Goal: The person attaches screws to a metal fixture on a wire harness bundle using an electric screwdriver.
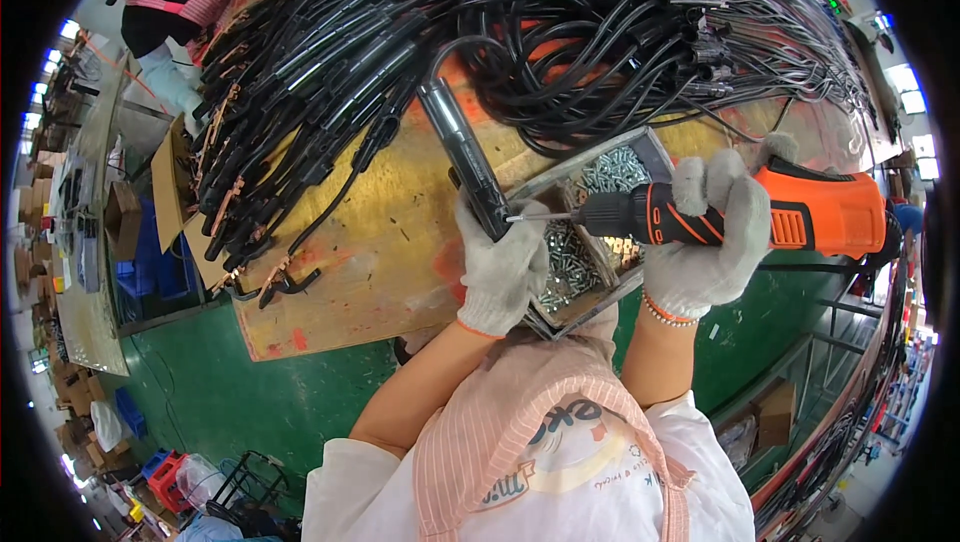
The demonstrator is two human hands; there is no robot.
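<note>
Your striped apron (450,452): nearest. Your R hand (715,232): wrapped round orange driver (820,207), prob. heavy; take mid-body. Your L hand (503,272): closed round blk handle (465,152), lower end, above surface (370,242); looks stiff, smooth, poss. slippery; grip there.

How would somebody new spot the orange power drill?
Find the yellow, red-stained table. At its near edge, the grey-gloved right hand grips the orange-and-black power drill. Its bright orange casing sets it apart from the black cables.
</note>
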